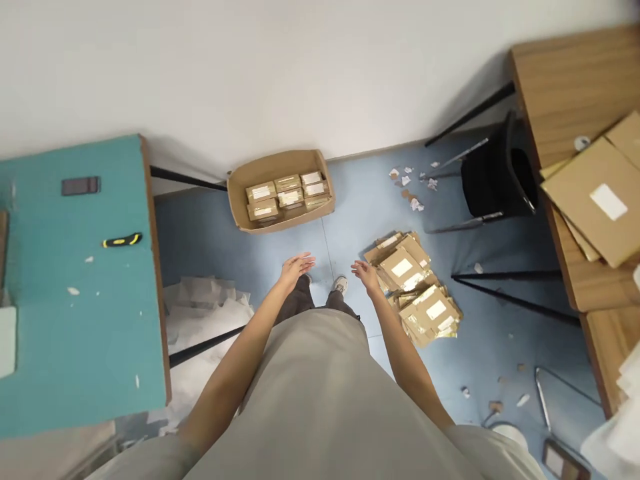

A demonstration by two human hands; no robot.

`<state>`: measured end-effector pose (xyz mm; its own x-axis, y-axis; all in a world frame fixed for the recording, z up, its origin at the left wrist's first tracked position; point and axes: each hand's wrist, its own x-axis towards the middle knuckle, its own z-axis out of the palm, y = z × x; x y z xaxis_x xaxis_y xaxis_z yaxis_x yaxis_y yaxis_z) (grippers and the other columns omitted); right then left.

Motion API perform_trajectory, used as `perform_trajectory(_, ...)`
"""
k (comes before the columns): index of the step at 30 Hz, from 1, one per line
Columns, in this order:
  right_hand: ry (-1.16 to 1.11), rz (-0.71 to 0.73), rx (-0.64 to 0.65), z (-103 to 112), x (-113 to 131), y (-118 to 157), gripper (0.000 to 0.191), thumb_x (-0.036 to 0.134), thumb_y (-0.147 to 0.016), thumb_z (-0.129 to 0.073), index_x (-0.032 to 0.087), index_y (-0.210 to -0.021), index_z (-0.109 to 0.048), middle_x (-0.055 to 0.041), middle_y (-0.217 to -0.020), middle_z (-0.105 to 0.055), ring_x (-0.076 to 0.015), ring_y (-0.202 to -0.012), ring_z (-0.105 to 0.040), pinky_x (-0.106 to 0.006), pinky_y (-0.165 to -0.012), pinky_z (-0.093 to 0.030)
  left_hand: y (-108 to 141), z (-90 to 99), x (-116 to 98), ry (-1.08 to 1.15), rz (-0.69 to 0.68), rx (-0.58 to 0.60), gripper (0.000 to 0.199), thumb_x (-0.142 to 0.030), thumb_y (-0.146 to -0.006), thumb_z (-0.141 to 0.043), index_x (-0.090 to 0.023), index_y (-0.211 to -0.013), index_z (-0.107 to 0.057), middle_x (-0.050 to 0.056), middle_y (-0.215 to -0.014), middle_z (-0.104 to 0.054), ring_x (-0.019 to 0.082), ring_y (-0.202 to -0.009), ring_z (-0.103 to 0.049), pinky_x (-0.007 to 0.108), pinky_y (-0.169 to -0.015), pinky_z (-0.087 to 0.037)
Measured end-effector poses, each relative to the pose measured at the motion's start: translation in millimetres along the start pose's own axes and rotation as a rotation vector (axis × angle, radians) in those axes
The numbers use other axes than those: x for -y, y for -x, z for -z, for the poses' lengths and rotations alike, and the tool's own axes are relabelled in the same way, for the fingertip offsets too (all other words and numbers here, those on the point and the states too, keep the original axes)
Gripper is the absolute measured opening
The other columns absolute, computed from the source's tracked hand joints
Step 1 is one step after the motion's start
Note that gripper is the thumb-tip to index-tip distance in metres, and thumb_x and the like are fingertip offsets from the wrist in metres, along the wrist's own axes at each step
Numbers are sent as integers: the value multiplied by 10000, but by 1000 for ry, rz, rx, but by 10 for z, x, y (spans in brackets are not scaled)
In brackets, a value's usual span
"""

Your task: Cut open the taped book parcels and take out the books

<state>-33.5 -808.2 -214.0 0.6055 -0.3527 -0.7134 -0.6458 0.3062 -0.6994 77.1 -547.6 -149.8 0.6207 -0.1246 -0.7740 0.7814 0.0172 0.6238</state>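
Observation:
Both hands hang in the air in front of the body, well apart, palms turned inward. My left hand (297, 267) is open and holds nothing, its fingers stretched to the right. Across from it, my right hand (365, 274) is open too, fingers apart, beside stacks of flattened cardboard packages (403, 268) with white labels on the floor. Against the wall stands an open cardboard box (277, 167) containing several small labelled packets (289, 198). Neither hand touches the box.
A green-topped table (110, 300) at the left carries a yellow-black cutter (123, 241) and a dark device (81, 186). At the right are a black chair (493, 173) and a wooden table (575, 73) bearing cardboard. Paper scraps (417, 204) litter the floor.

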Motion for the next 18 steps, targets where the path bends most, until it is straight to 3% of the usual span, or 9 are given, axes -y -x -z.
perform_trajectory(9, 238, 129, 227, -1794, 933, -118, 381, 484, -857, -793, 189, -1092, -745, -120, -1063, -839, -227, -901, -802, -444, -986, -623, -39, 1402, -568, 317, -102, -145, 353, -207, -825, -724, -138, -1169, -760, 169, -1200, -813, 201, -982, -795, 377, -1052, -565)
perform_trajectory(15, 353, 181, 325, -2867, 1270, -236, 417, 515, -840, -801, 192, -1096, -744, -122, -1066, -833, -241, -919, -797, -472, -1012, -611, -152, 2419, -943, 469, -189, -287, 344, -215, -850, -682, -147, -1177, -763, 154, -1229, -807, 169, -937, -783, 349, -1014, -565)
perform_trajectory(18, 385, 183, 377, -3303, 1387, -360, 403, 507, -847, -783, 199, -1103, -738, -113, -1086, -831, -228, -915, -792, -451, -1004, -612, -257, 2818, -1062, 509, -186, -362, 336, -214, -850, -673, -148, -1167, -766, 163, -1269, -795, 165, -940, -781, 346, -1011, -564)
